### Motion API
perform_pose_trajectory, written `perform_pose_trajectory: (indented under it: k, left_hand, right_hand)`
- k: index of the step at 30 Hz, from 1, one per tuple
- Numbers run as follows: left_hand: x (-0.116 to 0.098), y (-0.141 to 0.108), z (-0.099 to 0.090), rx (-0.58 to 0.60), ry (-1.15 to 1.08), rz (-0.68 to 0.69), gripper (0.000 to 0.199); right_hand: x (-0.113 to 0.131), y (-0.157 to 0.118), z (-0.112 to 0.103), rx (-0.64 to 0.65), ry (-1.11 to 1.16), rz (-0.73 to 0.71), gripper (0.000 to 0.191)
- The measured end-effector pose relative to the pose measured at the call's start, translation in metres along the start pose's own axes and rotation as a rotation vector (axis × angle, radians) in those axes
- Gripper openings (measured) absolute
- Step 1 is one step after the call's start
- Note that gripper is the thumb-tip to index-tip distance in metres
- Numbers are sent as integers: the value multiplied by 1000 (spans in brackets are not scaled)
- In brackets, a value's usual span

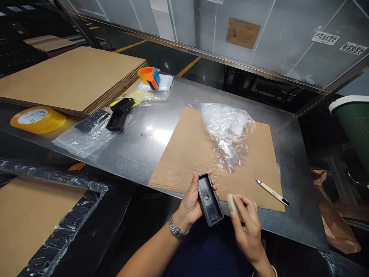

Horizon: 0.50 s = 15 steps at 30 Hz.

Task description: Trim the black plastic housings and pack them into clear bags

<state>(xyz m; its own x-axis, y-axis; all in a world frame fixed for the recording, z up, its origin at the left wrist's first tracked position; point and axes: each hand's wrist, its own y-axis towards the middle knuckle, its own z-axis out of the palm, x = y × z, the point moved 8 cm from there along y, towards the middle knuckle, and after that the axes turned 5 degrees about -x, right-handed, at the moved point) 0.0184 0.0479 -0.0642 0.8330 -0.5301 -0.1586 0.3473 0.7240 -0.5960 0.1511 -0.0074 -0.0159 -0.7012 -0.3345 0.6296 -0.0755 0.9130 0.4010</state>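
Box (211, 207), black, oblong, open-faced, holed floor, held slanted at table's (144, 154) near edge; pad (232, 205), beige, partly hidden, just beside.

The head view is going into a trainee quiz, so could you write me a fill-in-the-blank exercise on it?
1. The plastic tray in the left hand is coloured ____.
2. In the picture, the right hand holds a cream piece on the tray's ____ side.
3. The pen-like tool is marked ____.
4. The crumpled clear plastic lies on a brown sheet of ____.

Missing words: black; right; A26; cardboard.
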Motion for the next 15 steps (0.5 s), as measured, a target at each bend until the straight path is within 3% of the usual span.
perform_pose_trajectory:
  k: [4, 7, 9, 11, 15]
  left_hand:
    - [10, -8, 4, 85, 127, -74, 62]
    - [26, -20, 8, 156, 215, -205, 69]
    - [36, -28, 9, 179, 237, -285, 71]
    - [46, -35, 9, 198, 239, -358, 72]
    - [68, -49, 2, 250, 309, -536, 85]
  right_hand:
    - [-65, 21, 15, -110, -196, 109, 33]
    - [-88, 38, 19, -115, -199, 136, 32]
    - [-79, 45, 13, -110, -175, 137, 33]
    - [-53, 48, 6, -44, -60, 124, 30]
    - [11, 45, 6, 263, 488, 94, 19]
